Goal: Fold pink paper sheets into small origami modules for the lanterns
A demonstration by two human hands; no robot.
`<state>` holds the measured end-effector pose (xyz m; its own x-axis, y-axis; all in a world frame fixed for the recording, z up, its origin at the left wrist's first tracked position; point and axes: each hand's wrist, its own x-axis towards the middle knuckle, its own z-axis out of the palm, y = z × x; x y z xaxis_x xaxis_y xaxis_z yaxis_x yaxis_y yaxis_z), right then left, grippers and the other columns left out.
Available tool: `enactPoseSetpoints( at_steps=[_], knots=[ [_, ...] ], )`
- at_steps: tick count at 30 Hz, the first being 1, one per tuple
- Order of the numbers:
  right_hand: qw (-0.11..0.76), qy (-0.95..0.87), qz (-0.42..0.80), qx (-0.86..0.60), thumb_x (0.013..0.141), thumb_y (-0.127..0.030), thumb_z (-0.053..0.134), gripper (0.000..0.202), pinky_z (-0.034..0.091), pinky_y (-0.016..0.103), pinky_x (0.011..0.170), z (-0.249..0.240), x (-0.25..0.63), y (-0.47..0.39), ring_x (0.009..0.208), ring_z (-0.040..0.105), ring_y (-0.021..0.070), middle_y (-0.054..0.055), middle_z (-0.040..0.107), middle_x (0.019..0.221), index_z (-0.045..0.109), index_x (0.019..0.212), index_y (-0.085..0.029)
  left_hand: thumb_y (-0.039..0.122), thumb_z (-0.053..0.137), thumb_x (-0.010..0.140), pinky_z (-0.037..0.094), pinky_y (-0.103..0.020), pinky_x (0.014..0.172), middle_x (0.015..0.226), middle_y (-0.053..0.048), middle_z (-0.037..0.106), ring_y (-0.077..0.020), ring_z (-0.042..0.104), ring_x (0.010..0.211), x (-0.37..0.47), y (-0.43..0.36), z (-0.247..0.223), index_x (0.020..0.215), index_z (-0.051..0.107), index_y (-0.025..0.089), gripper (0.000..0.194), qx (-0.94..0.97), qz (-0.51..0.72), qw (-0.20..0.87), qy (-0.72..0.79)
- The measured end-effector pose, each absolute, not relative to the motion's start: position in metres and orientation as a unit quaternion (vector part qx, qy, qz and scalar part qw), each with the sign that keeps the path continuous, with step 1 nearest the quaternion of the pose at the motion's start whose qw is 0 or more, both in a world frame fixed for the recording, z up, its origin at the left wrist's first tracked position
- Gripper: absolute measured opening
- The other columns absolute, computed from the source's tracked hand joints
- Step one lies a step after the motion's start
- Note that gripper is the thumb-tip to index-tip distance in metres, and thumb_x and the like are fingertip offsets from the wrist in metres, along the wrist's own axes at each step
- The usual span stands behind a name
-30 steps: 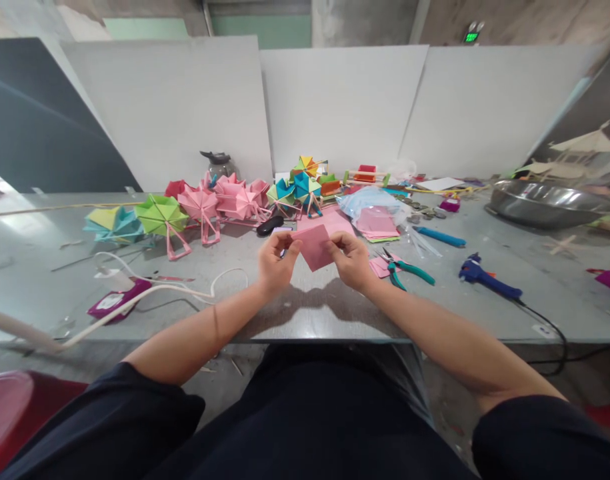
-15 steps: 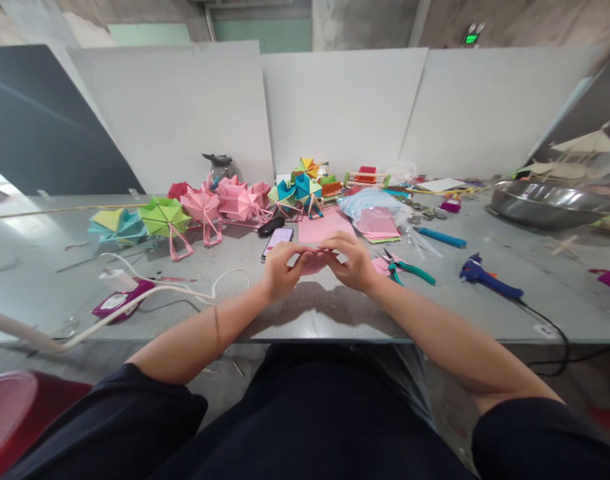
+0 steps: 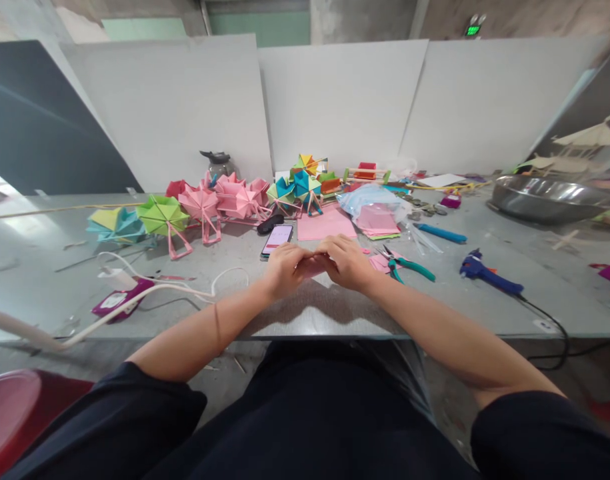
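Observation:
Between my two hands is a small piece of pink paper (image 3: 312,268), mostly covered by the fingers. My left hand (image 3: 287,268) pinches its left side, and my right hand (image 3: 345,261) grips the right side, the fingertips of both meeting at the top. Just beyond them lies a flat pink sheet (image 3: 321,227) on the grey table. A phone (image 3: 277,240) with a lit screen rests close to my left hand. By my right hand are pliers with teal handles (image 3: 409,268) and pink paper scraps (image 3: 381,263).
Folded paper wheel models (image 3: 162,217) line the back left. A stack of pink paper (image 3: 379,221) sits beside a plastic bag. Rightward are a blue glue gun (image 3: 489,275) with its cord and a steel basin (image 3: 549,200). A white cable (image 3: 175,290) crosses the left side.
My fingers have curled further over the pink paper and drawn closer together, so less of it shows. Both hands stay in about the same place.

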<state>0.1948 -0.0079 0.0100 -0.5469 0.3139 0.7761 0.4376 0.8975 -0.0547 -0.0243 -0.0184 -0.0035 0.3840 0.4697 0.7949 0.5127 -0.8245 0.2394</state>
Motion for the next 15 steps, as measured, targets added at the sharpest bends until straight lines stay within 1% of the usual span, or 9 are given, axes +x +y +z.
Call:
enactPoseSetpoints(
  at_steps=[2,4,6,8,10,12,15],
  knots=[
    [0.414,-0.876,-0.079,-0.234,0.112,-0.034,0.051,0.022,0.045,0.041,0.086,0.009,0.194,-0.008,0.088,0.062,0.0267,0.009,0.073,0.096,0.068,0.102,-0.025,0.029,0.063,0.104,0.057,-0.039,0.083,0.086,-0.007,0.082,-0.0232,0.075,0.079,-0.023,-0.019,-0.004,0.099,0.082,0.024,0.020,-0.829,-0.460,-0.002,-0.317],
    [0.409,-0.873,-0.080,-0.253,0.111,-0.032,0.050,0.022,0.045,0.043,0.087,0.009,0.194,-0.008,0.088,0.062,0.0280,0.010,0.072,0.096,0.067,0.100,-0.024,0.027,0.064,0.102,0.058,-0.039,0.086,0.093,-0.007,0.084,-0.0242,0.076,0.083,-0.021,-0.019,-0.004,0.104,0.082,0.026,0.019,-0.824,-0.454,-0.021,-0.338],
    [0.422,-0.862,-0.074,-0.272,0.109,-0.029,0.050,0.020,0.044,0.044,0.089,0.009,0.194,-0.006,0.089,0.062,0.0291,0.011,0.071,0.096,0.065,0.099,-0.024,0.026,0.065,0.100,0.058,-0.040,0.088,0.097,-0.008,0.085,-0.0253,0.077,0.086,-0.021,-0.017,-0.004,0.108,0.083,0.027,0.019,-0.820,-0.447,-0.034,-0.355],
    [0.451,-0.840,-0.071,-0.293,0.108,-0.027,0.050,0.017,0.043,0.044,0.088,0.010,0.197,-0.003,0.089,0.062,0.0292,0.011,0.070,0.094,0.063,0.096,-0.024,0.025,0.070,0.097,0.058,-0.040,0.087,0.094,-0.009,0.084,-0.0261,0.076,0.084,-0.022,-0.012,-0.005,0.107,0.083,0.026,0.017,-0.815,-0.441,-0.054,-0.373],
    [0.487,-0.814,-0.071,-0.309,0.107,-0.028,0.052,0.016,0.043,0.044,0.086,0.013,0.202,0.002,0.086,0.061,0.0287,0.010,0.068,0.091,0.059,0.093,-0.025,0.024,0.075,0.092,0.057,-0.039,0.085,0.088,-0.009,0.082,-0.0266,0.074,0.079,-0.025,-0.005,-0.006,0.101,0.084,0.026,0.013,-0.805,-0.440,-0.080,-0.390],
    [0.536,-0.777,-0.067,-0.324,0.108,-0.031,0.050,0.017,0.043,0.044,0.083,0.019,0.211,0.009,0.084,0.059,0.0278,0.009,0.066,0.089,0.056,0.092,-0.026,0.022,0.079,0.087,0.055,-0.039,0.082,0.083,-0.008,0.079,-0.0267,0.072,0.076,-0.031,0.004,-0.006,0.091,0.082,0.026,0.007,-0.797,-0.442,-0.099,-0.401],
    [0.623,-0.697,-0.051,-0.352,0.111,-0.036,0.046,0.023,0.045,0.043,0.080,0.027,0.228,0.021,0.084,0.057,0.0267,0.007,0.062,0.087,0.054,0.092,-0.027,0.018,0.079,0.084,0.054,-0.038,0.077,0.077,-0.007,0.076,-0.0254,0.070,0.071,-0.040,0.016,-0.006,0.078,0.078,0.026,0.010,-0.783,-0.452,-0.106,-0.413]
  ],
)
